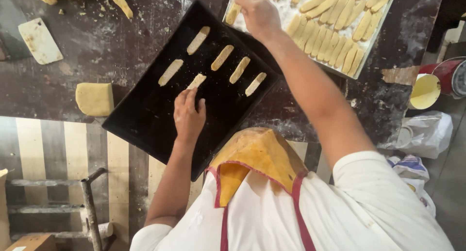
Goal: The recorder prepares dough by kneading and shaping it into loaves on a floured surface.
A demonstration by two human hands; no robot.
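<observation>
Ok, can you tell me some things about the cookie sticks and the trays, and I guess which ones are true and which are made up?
1. The black rectangular baking tray holds six pale dough sticks. True.
2. The left hand rests on the yellow block of dough. False: its fingertips are at a dough stick on the black tray.
3. The right hand reaches over the white floured tray crowded with dough sticks. True.
4. The white floured tray is empty. False: it is packed with rows of sticks.
5. A white flat scraper lies on the dark table. True.
</observation>
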